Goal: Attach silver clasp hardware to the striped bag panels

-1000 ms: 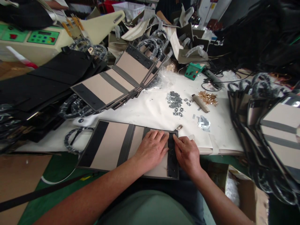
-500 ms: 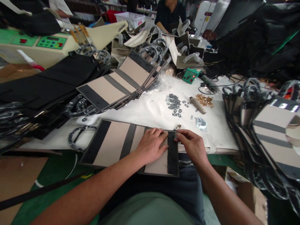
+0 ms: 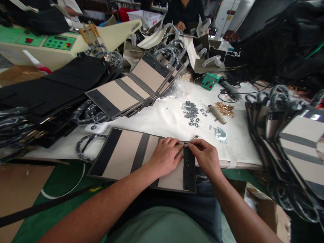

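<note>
A beige bag panel (image 3: 126, 152) with black and grey cross bands lies in front of me, its near side over the table edge. My left hand (image 3: 167, 156) rests flat on it, fingers out toward the black end band (image 3: 189, 168). My right hand (image 3: 204, 152) pinches a small metal plate (image 3: 186, 144) against the far corner of that band, close to my left fingertips. Part of the plate is hidden by my fingers. Just beyond the panel edge sits a small shiny metal fitting (image 3: 195, 137). A plastic-wrapped handle (image 3: 80, 148) sticks out past the panel's left end.
Loose metal plates (image 3: 189, 109), brass-coloured clips (image 3: 224, 109) and a taped tool (image 3: 217, 114) lie on the white table (image 3: 162, 118). Stacked panels (image 3: 121, 94) rise at left, more bag pieces (image 3: 298, 135) at right. A green control box (image 3: 210, 81) stands farther back; a person (image 3: 186, 13) sits beyond.
The small metal plate in my right hand has tilted flatter and moved slightly left toward my left fingertips. The whole view has shifted a little; the person across has raised a hand into view.
</note>
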`<state>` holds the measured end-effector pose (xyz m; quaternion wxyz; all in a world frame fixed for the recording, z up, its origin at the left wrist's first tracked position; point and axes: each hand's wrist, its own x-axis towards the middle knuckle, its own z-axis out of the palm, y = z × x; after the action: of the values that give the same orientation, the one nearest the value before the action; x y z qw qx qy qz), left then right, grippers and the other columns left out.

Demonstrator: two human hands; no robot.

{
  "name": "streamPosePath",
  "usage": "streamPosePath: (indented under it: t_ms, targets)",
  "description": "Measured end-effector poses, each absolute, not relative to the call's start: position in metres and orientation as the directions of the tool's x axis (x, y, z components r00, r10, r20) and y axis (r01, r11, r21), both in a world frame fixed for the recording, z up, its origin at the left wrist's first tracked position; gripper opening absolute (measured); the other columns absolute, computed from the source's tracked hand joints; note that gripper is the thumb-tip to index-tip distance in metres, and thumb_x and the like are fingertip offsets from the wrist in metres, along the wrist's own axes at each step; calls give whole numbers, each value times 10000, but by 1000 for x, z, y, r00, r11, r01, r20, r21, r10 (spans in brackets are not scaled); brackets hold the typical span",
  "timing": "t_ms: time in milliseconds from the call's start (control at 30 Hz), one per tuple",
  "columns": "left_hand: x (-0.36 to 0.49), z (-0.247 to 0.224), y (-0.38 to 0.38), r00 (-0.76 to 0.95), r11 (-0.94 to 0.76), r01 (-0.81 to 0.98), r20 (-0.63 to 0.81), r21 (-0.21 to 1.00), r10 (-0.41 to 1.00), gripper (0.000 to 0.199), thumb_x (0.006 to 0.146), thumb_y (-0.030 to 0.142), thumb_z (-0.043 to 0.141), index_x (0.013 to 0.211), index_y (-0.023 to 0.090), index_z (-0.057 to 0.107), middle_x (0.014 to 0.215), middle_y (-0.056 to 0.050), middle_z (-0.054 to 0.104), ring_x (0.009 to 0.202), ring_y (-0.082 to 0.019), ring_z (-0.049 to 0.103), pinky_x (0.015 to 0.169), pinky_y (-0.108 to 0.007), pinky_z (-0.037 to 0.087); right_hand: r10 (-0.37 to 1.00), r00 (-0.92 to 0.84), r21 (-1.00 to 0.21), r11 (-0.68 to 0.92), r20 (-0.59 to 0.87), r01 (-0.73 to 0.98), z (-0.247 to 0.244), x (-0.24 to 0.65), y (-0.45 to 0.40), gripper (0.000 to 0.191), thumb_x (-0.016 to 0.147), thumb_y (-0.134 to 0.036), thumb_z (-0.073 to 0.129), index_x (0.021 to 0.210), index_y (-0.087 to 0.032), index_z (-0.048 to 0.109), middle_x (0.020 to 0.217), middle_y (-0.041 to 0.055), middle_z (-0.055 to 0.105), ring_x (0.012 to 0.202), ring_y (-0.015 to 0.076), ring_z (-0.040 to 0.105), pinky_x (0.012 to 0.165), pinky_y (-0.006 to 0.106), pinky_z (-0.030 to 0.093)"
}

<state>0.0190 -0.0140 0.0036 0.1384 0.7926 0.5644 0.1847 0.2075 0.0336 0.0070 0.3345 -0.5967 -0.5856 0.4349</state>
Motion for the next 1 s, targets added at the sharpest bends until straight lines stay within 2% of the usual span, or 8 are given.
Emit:
streamPosePath:
  t_ms: [267, 500, 700, 867, 1000]
  targets:
    - [23, 2, -13, 267, -305, 855, 148, 419, 952, 364, 989, 363, 615, 1319, 215, 650, 1241, -91, 661, 1178, -296, 551, 980, -495, 456, 998, -39, -819, -25, -57, 573, 7, 202, 30, 194, 773, -423, 708, 775, -234, 750, 701, 28, 748, 609, 202, 631, 575, 293, 477]
    - [24, 2, -11, 259, -302, 864, 159, 402, 953, 345, 998, 358, 603, 1296, 192, 657, 1224, -88, 675, 1158, -297, 564, 949, -478, 460, 995, -11, -843, -78, -98, 533, 9, 202, 32, 206, 747, -433, 726, 772, -230, 753, 717, 36, 754, 648, 222, 660, 617, 310, 489]
    - [29, -1, -10, 225, -289, 880, 204, 378, 953, 323, 1001, 340, 596, 1269, 180, 679, 1151, -91, 693, 1095, -296, 572, 921, -482, 470, 997, -23, -827, -47, -73, 560, 5, 200, 31, 198, 781, -430, 704, 776, -233, 733, 718, 31, 749, 654, 221, 659, 638, 315, 495]
    - [34, -6, -10, 195, -280, 886, 253, 369, 948, 265, 1037, 328, 541, 1220, 246, 714, 1086, -72, 699, 1033, -265, 584, 880, -439, 469, 997, -26, -795, -46, -78, 605, 4, 200, 33, 173, 792, -408, 682, 771, -242, 727, 731, 27, 757, 686, 228, 679, 664, 317, 498]
    - [35, -8, -6, 181, -273, 901, 279, 336, 943, 242, 1048, 365, 535, 1142, 299, 749, 1020, -53, 696, 991, -253, 584, 817, -411, 450, 989, -102, -745, -14, -110, 667, 5, 205, 37, 168, 819, -390, 668, 777, -238, 726, 720, 19, 747, 669, 219, 676, 653, 311, 487]
